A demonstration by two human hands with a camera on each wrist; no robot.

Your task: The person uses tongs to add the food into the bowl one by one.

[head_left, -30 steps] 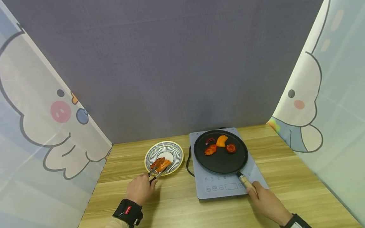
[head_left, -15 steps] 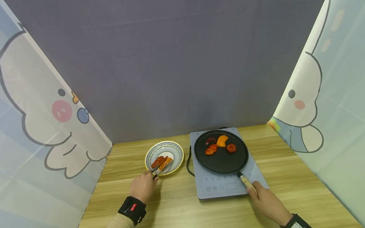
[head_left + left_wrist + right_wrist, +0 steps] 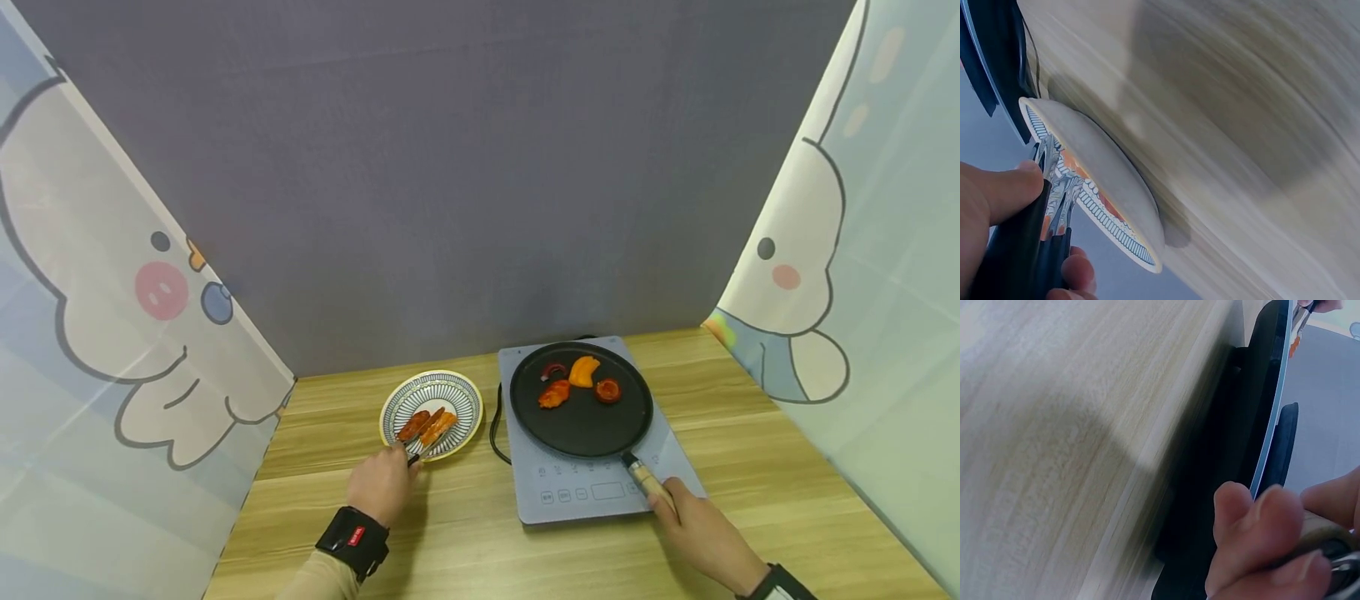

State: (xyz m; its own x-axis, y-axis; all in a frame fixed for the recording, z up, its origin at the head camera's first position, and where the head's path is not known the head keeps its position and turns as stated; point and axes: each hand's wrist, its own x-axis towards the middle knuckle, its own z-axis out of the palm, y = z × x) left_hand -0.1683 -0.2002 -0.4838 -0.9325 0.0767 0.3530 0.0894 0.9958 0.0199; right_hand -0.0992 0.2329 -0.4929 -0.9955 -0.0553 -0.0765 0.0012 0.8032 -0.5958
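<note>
My left hand (image 3: 382, 483) holds metal tongs (image 3: 1016, 250) by their dark handles, thumb on one side and fingers on the other. The tong tips reach over the front rim of a patterned shallow bowl (image 3: 468, 396), right at an orange-brown food piece (image 3: 438, 427). Beside that piece lies a darker reddish one (image 3: 412, 426). My right hand (image 3: 697, 527) grips the wooden handle (image 3: 645, 478) of a round black pan (image 3: 588, 437). On the pan lie a yellow-orange piece (image 3: 584, 371), a red-orange piece (image 3: 555, 394), a round red slice (image 3: 608, 390) and a dark purple curved piece (image 3: 553, 368).
The pan rests on a grey induction cooktop (image 3: 532, 479) with touch buttons along its front. A black cable (image 3: 495, 433) curves between cooktop and bowl. Behind the wooden table (image 3: 465, 533) stands a dark grey partition (image 3: 450, 208), with cartoon-printed panels at both sides.
My left hand has moved a little forward and right with the tongs. The orange-brown piece in the bowl has shifted slightly back and right. My right hand and the pan stay put.
</note>
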